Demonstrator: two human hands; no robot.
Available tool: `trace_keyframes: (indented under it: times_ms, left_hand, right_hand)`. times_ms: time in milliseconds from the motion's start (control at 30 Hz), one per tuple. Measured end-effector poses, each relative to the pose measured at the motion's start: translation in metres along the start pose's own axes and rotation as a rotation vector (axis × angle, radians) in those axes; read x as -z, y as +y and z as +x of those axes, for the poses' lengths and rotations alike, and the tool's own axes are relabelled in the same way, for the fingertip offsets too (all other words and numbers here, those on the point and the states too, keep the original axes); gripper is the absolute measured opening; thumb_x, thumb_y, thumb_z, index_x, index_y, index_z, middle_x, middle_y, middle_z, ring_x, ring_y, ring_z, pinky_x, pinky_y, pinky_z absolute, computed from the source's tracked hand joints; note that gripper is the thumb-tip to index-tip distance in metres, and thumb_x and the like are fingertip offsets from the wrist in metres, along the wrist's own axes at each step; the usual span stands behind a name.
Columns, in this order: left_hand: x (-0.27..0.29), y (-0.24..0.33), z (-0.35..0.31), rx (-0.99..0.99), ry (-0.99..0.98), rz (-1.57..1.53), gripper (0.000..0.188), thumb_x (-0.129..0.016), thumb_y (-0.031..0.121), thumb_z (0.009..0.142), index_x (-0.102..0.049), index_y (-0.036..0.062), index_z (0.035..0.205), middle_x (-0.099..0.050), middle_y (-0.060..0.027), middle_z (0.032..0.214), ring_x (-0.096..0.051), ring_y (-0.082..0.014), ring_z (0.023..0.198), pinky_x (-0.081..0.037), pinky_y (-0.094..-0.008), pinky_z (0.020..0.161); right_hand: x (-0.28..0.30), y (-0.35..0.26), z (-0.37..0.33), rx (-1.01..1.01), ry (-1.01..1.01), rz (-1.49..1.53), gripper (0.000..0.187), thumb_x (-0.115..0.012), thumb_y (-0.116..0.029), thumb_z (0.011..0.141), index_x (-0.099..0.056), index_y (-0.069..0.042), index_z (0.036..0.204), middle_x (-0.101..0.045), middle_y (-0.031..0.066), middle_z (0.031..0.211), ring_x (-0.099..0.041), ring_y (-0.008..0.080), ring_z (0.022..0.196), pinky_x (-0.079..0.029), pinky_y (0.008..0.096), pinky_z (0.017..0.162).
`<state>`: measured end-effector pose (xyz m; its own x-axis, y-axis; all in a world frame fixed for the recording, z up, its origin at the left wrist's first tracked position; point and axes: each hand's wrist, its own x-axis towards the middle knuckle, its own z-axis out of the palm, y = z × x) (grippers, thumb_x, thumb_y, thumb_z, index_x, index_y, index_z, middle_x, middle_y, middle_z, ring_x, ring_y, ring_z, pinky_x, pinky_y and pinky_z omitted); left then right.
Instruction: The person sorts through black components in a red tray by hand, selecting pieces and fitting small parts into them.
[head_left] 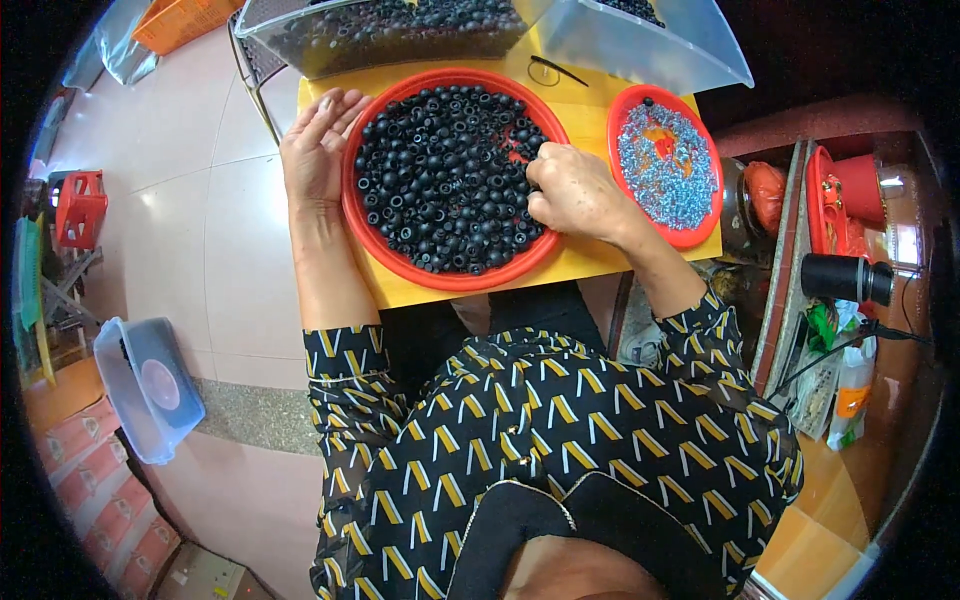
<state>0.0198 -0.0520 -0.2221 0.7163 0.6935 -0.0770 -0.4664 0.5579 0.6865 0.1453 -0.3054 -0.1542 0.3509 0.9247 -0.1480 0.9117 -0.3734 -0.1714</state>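
Rests unclenched left hand at round red plastic tray's left edge; curls right hand opposite, cannot tell if gripping round black pieces.

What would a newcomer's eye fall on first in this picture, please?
Most likely the large round red tray on the yellow table, filled with small black pieces, with the open left hand at its left rim and the curled right hand at its right. Next would come the smaller red tray to the right, spread with shiny bluish pieces.
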Motion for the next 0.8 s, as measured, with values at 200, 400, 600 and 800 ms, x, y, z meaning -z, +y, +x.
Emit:
trace_keyframes:
  times_ms: [200,400,600,800]
  left_hand:
    - [0.003,0.001,0.002,0.003,-0.018,-0.010,0.026,-0.052,0.005,0.088,-0.048,-0.0124,0.107,-0.057,-0.0263,0.103,-0.060,-0.0345,0.096,-0.052,-0.0403,0.085]
    - [0.012,0.001,-0.002,-0.010,0.009,-0.003,0.025,-0.053,0.006,0.088,-0.049,-0.0118,0.106,-0.057,-0.0259,0.102,-0.060,-0.0342,0.095,-0.052,-0.0403,0.085]
    - [0.002,-0.001,0.002,0.010,-0.034,-0.015,0.026,-0.053,0.006,0.087,-0.049,-0.0118,0.106,-0.057,-0.0259,0.102,-0.060,-0.0346,0.095,-0.052,-0.0406,0.084]
    - [0.005,0.001,-0.001,0.005,-0.004,-0.023,0.027,-0.054,0.006,0.087,-0.048,-0.0126,0.107,-0.056,-0.0263,0.102,-0.060,-0.0349,0.096,-0.052,-0.0411,0.084]
  right_hand:
    - [0.022,0.004,0.002,-0.014,0.133,0.057,0.013,-0.057,-0.012,0.065,-0.059,0.000,0.069,-0.056,0.0173,0.073,-0.057,0.0351,0.073,-0.047,0.0433,0.066]
    - [0.079,0.040,0.026,0.236,0.597,0.021,0.014,-0.062,-0.011,0.069,-0.058,0.000,0.077,-0.057,0.0135,0.074,-0.058,0.0282,0.070,-0.047,0.0348,0.064]
    - [0.179,0.104,0.059,0.013,0.700,-0.063,0.019,-0.062,-0.012,0.066,-0.059,0.004,0.077,-0.056,0.0165,0.075,-0.058,0.0292,0.071,-0.048,0.0331,0.064]
    - [0.113,0.101,0.046,0.237,0.617,-0.130,0.015,-0.065,-0.010,0.074,-0.062,-0.001,0.086,-0.062,0.0128,0.082,-0.061,0.0263,0.078,-0.048,0.0327,0.069]
